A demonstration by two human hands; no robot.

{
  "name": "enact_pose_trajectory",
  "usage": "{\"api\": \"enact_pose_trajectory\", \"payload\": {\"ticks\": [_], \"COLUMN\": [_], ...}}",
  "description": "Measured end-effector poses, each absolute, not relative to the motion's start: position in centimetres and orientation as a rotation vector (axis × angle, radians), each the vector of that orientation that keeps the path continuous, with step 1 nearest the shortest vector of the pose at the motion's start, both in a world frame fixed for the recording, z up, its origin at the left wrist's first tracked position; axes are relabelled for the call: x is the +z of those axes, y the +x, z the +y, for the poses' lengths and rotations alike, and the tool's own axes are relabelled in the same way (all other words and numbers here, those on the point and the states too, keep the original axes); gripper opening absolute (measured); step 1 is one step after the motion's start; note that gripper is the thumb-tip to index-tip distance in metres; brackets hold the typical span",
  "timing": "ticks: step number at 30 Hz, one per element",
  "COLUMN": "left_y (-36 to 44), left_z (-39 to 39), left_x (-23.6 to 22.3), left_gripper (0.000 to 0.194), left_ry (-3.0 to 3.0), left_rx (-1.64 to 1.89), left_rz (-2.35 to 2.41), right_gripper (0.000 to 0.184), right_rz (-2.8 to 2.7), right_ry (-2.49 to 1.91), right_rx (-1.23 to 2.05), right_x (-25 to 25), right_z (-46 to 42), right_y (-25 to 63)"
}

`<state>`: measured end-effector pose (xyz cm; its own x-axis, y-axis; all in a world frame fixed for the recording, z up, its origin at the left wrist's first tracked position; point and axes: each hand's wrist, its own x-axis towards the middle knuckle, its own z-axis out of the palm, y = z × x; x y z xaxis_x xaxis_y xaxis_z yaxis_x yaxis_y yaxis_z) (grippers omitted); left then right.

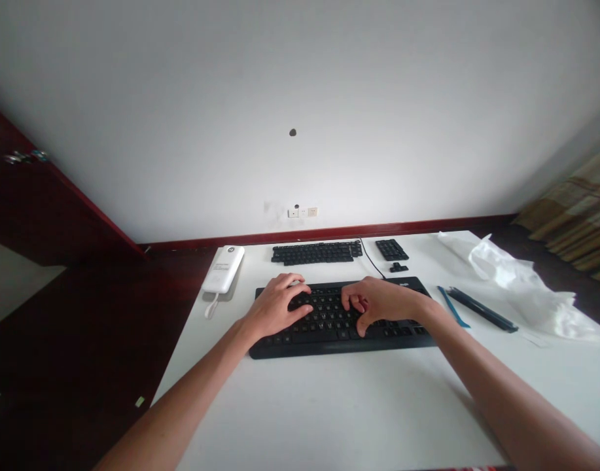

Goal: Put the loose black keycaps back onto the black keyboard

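Note:
A black keyboard (324, 337) lies on the white table in front of me, its keys marked in a lighter colour. My left hand (276, 304) rests over its left part, fingers spread and thumb stretched across the keys, holding nothing. Over the right-middle keys is my right hand (373, 299), palm down, with bent fingers and the thumb apart from them. I see nothing held in it. Its wrist and forearm cover part of the keyboard's right end. A cable (372, 258) runs from the keyboard's back edge.
Behind the keyboard lie a block of black keycaps (317, 252), a number-pad block (392, 249) and a small group of keycaps (398, 267). A white power bank (224, 269) lies left. To the right are a blue pry tool (453, 306), dark slim tools (482, 309) and white plastic wrapping (513, 278).

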<state>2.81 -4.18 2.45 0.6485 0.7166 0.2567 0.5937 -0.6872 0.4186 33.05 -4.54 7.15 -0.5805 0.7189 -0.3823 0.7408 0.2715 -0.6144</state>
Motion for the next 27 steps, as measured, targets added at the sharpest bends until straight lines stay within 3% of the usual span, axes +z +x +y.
{"api": "enact_pose_trajectory", "payload": {"ticks": [7,10,12,16,19,27], "left_y": [2.6,2.6,2.6,3.1,3.8,4.3], "left_z": [-4.0,-4.1,-4.4,-5.6,-6.5,-6.2], "left_x": [2.5,3.0,3.5,4.0,3.7,3.0], "left_gripper": [0.024,0.031,0.045,0.094,0.113,0.095], "left_ry": [2.524,2.547,2.577,2.649,2.688,2.712], "left_rx": [0.560,0.532,0.498,0.347,0.237,0.285], "left_rz": [1.018,1.022,0.994,0.817,0.683,0.723], "right_gripper": [0.045,0.046,0.048,0.050,0.051,0.046], "right_rz": [2.503,2.506,2.506,2.490,2.486,2.479], "right_ry": [1.373,1.363,1.377,1.405,1.421,1.474], "right_rx": [-1.306,-1.272,-1.223,-1.207,-1.224,-1.248], "right_x": [7.8,8.0,7.9,7.5,7.2,7.6], "right_z": [-4.7,-4.9,-4.9,-4.9,-4.8,-5.0], "right_y": [33.2,33.2,33.1,33.1,33.1,32.8]}}
